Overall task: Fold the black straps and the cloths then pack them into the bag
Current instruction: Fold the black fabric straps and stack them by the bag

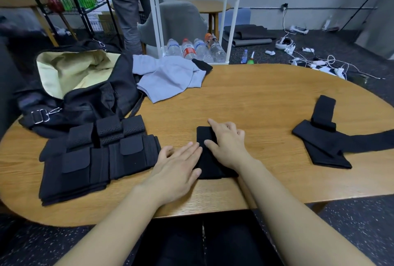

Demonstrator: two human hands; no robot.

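Left hand: the left hand lies flat with straight fingers, released, its fingertips on the left edge of the folded strap.
Right hand: the right hand presses down on the same strap with fingers spread and straight — grasping nothing.
Folded strap: a black rectangle on the wooden surface, at the near edge between both hands.
Strap stack: folded black straps lie side by side left of the hands, just in front of the bag.
Loose straps: unfolded black bands lie well apart on the right — one runs off the surface's right edge.
Bag: black, mouth open, pale lining showing, at far left.
Cloth: grey, crumpled, just beside the bag on its right.
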